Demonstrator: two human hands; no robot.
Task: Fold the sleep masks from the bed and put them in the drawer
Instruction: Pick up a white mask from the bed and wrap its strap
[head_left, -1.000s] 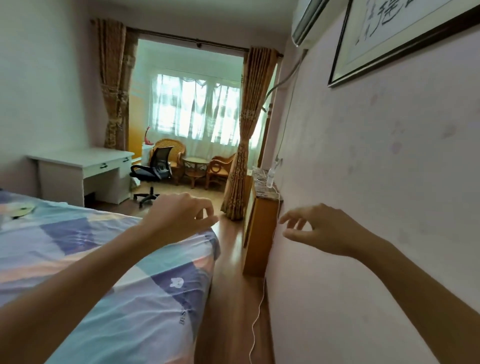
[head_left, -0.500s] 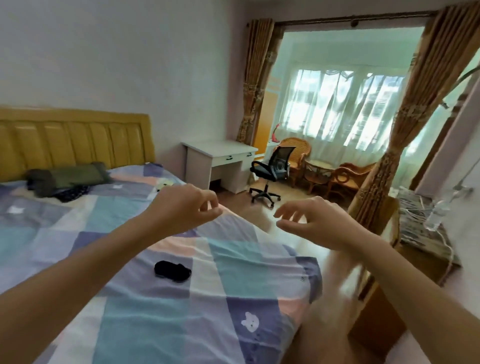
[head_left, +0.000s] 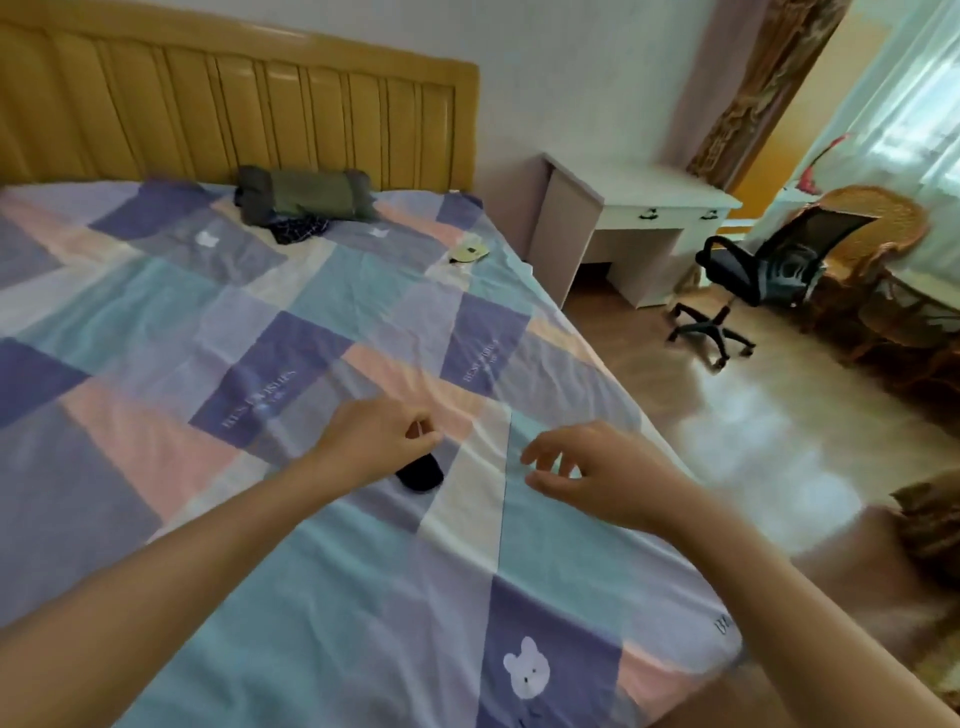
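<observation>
A black sleep mask (head_left: 420, 474) lies on the patchwork bed sheet (head_left: 218, 322), partly hidden under my left hand (head_left: 376, 436). That hand hovers just above it with the fingers curled loosely, holding nothing. My right hand (head_left: 597, 475) is stretched over the bed to the right of the mask, fingers spread and empty. A second, pale yellow sleep mask (head_left: 469, 253) lies near the far right edge of the bed. The white desk (head_left: 639, 208) by the wall has drawers with dark handles.
A green rolled bundle (head_left: 304, 195) and dark cloth sit by the yellow headboard (head_left: 234, 104). A black office chair (head_left: 763, 280) stands on the wooden floor right of the bed, with wicker chairs (head_left: 878, 244) beyond it.
The view has swung left and down from the wall and window onto the bed. Both hands have lowered toward the black sleep mask, the left one now over it.
</observation>
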